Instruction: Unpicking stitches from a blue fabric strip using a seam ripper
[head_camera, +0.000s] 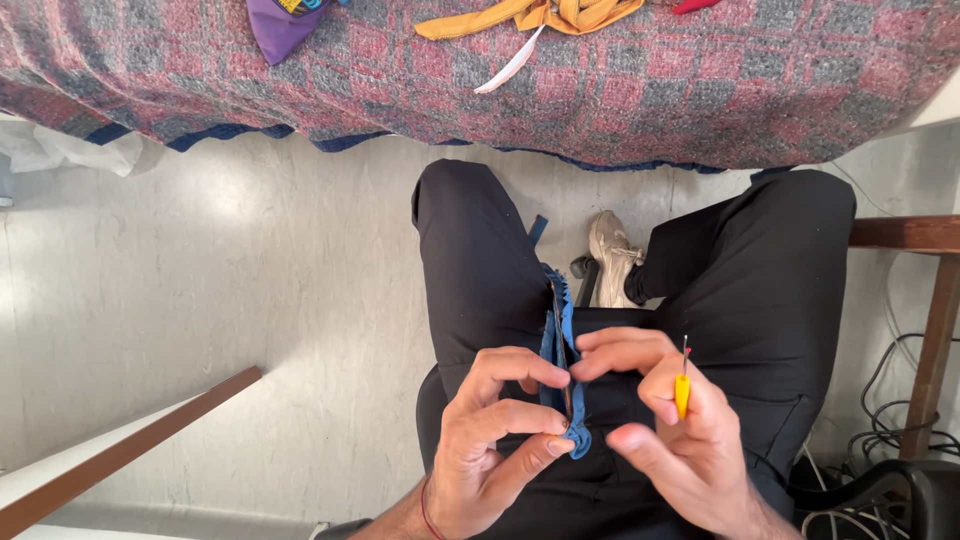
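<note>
Looks like small sewing or tailoring workroom, possibly at home. Work table covered with thick red-and-grey checked wool blanket (640, 90); on it purple fabric piece (280, 25), yellow-orange cloth straps (530, 15), white fabric strip (510, 65). Yellow-handled seam ripper (682, 385) and frayed blue fabric strip (560, 350) in seated person's hands. Pale glossy tiled floor (230, 300), dark wooden furniture leg (935, 330), tangle of cables (890, 400) at right.

A narrow strip of blue fabric (562, 345) with a frayed edge stands upright over the lap, its lower end curled. A small yellow-handled seam ripper (682, 388), metal tip up, stands just beside it.
</note>
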